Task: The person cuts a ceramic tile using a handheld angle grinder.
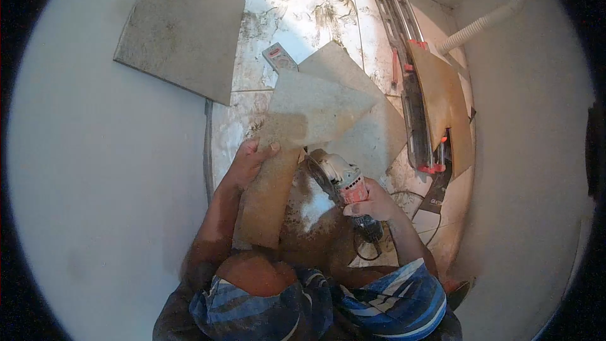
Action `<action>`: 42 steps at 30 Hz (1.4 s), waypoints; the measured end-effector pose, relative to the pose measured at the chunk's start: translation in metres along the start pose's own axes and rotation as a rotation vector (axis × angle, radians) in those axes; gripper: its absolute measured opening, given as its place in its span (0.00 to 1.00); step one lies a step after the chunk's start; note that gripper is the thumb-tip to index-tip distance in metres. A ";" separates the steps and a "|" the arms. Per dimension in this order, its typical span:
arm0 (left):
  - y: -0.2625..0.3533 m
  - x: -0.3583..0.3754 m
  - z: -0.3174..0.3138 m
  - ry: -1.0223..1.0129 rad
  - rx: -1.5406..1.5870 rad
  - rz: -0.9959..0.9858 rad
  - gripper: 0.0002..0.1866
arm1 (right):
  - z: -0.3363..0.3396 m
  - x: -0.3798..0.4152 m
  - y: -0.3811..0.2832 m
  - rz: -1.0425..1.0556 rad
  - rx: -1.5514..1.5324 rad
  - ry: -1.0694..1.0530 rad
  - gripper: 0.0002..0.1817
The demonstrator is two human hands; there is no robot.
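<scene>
My right hand (374, 203) is wrapped round the red and black body of an angle grinder (352, 188). The grinder's head and disc point up and left, right at the inner edge of a cut tile piece (267, 199). With my left hand (254, 159) I grip the left edge of that dusty, brownish tile, thumb on top and the other fingers hidden beneath. The tile's lower end rests by my knee. Beyond it, pale tiles (338, 98) overlap on the floor, and some dust haze hangs over the cut.
A large tile (183, 31) leans against the left wall. A small boxed item (279, 58) lies on the dirty white floor (271, 12). To the right lie a tile cutter with rails (404, 12), a brown tile piece (442, 101) and a black cord (407, 194). A corrugated hose (486, 25) hangs by the right wall.
</scene>
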State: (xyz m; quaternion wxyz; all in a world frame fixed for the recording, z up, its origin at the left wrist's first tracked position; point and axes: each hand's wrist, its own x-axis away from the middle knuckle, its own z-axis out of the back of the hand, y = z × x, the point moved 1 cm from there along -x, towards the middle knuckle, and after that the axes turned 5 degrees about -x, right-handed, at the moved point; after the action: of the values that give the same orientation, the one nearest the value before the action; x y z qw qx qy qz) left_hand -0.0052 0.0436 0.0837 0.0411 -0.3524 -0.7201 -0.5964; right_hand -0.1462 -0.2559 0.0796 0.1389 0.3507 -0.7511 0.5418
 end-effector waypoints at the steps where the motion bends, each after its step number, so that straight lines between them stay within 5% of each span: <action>1: 0.001 0.001 0.000 0.000 0.003 0.045 0.18 | 0.000 0.001 -0.001 -0.002 0.001 0.000 0.39; 11: 0.000 0.001 0.004 -0.067 0.009 0.111 0.19 | 0.012 0.000 0.018 -0.021 0.111 -0.010 0.39; 13: 0.001 0.001 0.005 -0.077 -0.002 0.125 0.19 | 0.006 0.000 0.013 0.078 0.052 0.020 0.30; 42: -0.004 0.001 0.000 -0.119 -0.089 0.089 0.19 | 0.010 0.002 0.014 -0.004 0.096 0.006 0.31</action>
State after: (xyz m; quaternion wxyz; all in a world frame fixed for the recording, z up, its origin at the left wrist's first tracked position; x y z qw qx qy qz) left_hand -0.0086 0.0441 0.0809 0.0091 -0.4205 -0.6777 -0.6032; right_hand -0.1554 -0.2635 0.0673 0.1251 0.3569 -0.7232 0.5779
